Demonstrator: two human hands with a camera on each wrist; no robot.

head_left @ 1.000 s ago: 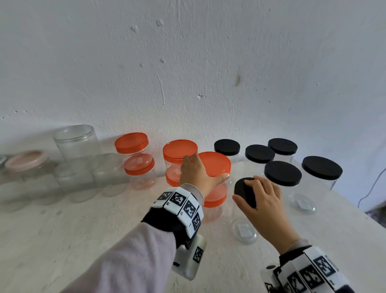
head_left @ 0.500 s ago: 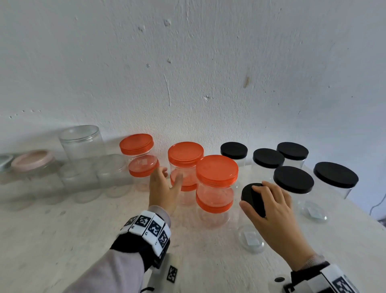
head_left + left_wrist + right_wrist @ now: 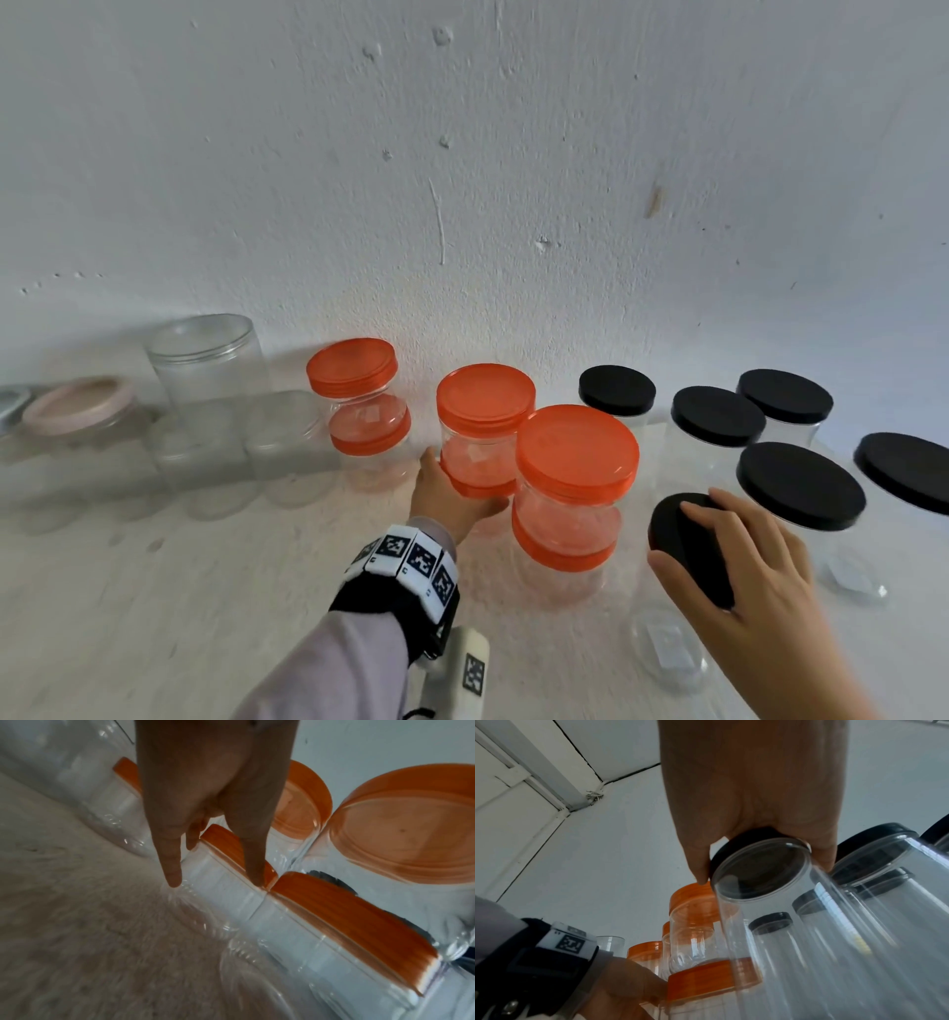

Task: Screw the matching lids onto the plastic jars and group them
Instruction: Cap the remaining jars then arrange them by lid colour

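Nearest the viewer, the right hand [image 3: 750, 570] lies over the round black plastic lid [image 3: 685, 545] of a tall clear plastic jar [image 3: 795, 933], fingers and thumb curled round the lid's rim. This jar serves as the landmark. It stands tilted, and judging by that lean, the likeliest mishap is a slip or topple: only the lid is gripped, so a lid not fully threaded could let the body drop away, or the base could skid on the pale rough tabletop [image 3: 154, 591]. Swinging it could also knock the black-lidded clear jars [image 3: 801, 488] standing close behind and to its right. Nothing shows inside the held jar.

Just left of the landmark stands a stack of two clear jars with round orange lids [image 3: 575, 457], one jar on top of the other. Left of that stack and a little farther back, the left hand [image 3: 452, 493] cups the lower jar of a second orange-lidded stack [image 3: 485, 398]; the fingers are fairly straight along its wall, thumb by the lower orange lid. A sideways push so low could, I judge, tip the upper jar off, or bump the neighbouring stack, which touches it in the wrist view.

Farther left, against the white wall, stands a third orange-lidded stack [image 3: 354, 367]. Beyond it are lidless clear jars [image 3: 205, 360] and a pink-lidded jar [image 3: 77, 406]. All the jars look empty, save for small pale labels showing through several.
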